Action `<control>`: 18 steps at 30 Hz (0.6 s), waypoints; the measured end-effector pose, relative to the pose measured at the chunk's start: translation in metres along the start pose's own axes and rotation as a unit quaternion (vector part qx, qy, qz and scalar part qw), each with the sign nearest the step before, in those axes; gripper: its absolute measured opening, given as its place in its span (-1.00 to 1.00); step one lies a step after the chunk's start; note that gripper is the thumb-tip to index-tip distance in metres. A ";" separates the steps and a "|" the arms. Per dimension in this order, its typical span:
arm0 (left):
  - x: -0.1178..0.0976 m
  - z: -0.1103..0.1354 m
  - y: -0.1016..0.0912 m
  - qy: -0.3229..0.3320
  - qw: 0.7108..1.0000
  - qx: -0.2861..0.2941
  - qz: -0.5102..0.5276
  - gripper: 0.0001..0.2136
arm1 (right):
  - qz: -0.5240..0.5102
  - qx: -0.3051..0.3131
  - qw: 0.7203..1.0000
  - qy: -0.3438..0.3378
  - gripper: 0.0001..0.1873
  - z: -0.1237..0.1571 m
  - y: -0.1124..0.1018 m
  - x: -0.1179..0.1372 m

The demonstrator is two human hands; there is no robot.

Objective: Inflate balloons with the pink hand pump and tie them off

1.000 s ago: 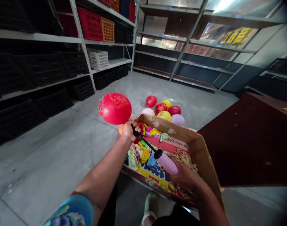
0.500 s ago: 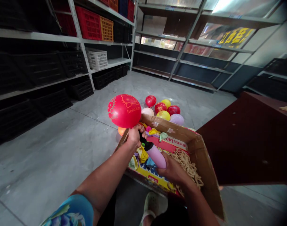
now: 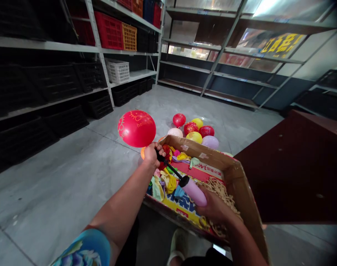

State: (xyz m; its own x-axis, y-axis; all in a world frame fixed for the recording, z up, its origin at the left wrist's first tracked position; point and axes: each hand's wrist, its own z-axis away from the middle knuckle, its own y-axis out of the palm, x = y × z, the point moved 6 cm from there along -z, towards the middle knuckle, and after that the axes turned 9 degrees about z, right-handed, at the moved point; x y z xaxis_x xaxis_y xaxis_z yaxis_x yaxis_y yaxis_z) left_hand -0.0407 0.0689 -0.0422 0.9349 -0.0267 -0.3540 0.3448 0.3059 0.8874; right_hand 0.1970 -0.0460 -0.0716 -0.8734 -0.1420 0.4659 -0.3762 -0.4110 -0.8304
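In the head view, the only one, a single red balloon (image 3: 137, 128) stands round and full by the far left corner of the cardboard box (image 3: 239, 177), its neck end at the left hand (image 3: 154, 153), whose fingers curl tightly about the black end of the pump (image 3: 194, 193). The right hand (image 3: 212, 205) is wrapped around the pump's pink barrel, with black rod showing between the two hands. Filling this balloon looks well advanced; no knot can be made out, so closing it off seems left to do. Seven round balloons (image 3: 191, 128) lie in plain sight on the floor (image 3: 60, 166) beyond the box and look finished: three red, two yellow, one whitish, one lavender. An orange balloon (image 3: 143, 153) and a pale sliver also peep past the box, too hidden for a sure total. Limp balloons (image 3: 169, 183) inside the box look unfilled; they overlap, so I cannot count them exactly, though there are several. Near them lies one heap of tan strands (image 3: 216, 188).
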 end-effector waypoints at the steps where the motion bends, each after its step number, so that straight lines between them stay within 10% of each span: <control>1: 0.005 0.001 0.000 -0.007 1.000 0.001 -0.003 -0.84 | 0.001 -0.004 1.000 0.000 -0.61 -0.002 0.001 0.005; 10: 0.038 0.021 0.007 -0.049 0.998 0.006 -0.034 -0.83 | 0.016 -0.064 0.998 -0.012 -0.67 -0.015 0.010 0.031; 18: -0.005 0.005 0.006 0.007 1.000 0.001 -0.015 -0.85 | -0.058 0.024 0.998 -0.007 -0.63 -0.001 0.000 0.011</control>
State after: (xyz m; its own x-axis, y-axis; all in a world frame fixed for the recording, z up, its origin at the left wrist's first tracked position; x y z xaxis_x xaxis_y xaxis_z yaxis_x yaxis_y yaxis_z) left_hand -0.0432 0.0662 -0.0339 0.9230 -0.0231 -0.3841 0.3726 0.3031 0.8771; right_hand 0.1868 -0.0467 -0.0670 -0.8198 -0.1038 0.5631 -0.4594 -0.4680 -0.7550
